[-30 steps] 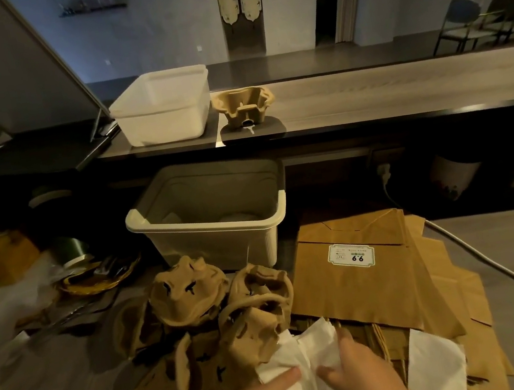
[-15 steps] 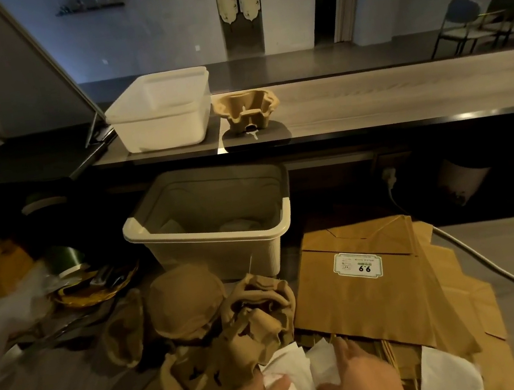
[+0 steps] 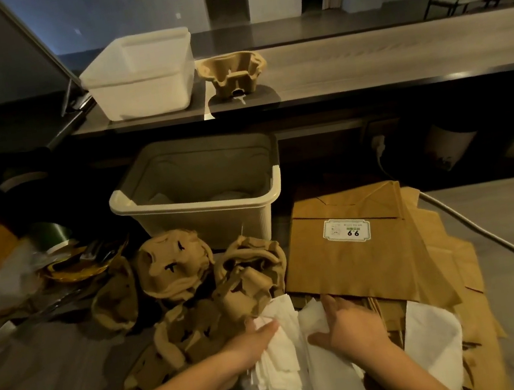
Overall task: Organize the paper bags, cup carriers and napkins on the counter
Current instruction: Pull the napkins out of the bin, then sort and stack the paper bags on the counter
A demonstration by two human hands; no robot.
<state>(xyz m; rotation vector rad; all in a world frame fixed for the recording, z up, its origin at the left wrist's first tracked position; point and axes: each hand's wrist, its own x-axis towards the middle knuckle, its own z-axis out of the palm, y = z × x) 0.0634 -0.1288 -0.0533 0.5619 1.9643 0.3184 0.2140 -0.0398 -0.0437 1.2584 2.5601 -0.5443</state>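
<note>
The dim grey counter (image 3: 508, 220) sits under a raised ledge, with a beige bin (image 3: 269, 192) at its back. On the left, the cup carriers (image 3: 176, 269) lie in a jumbled heap, mostly upside down. The left hand (image 3: 256, 341) grips the white napkins (image 3: 280, 361), thumb on top; their long axis runs away from the person. The right hand (image 3: 349, 325) curls over their crumpled right part. Just right, the paper bags (image 3: 356, 266) lie flat, folded bottoms pointing away.
</note>
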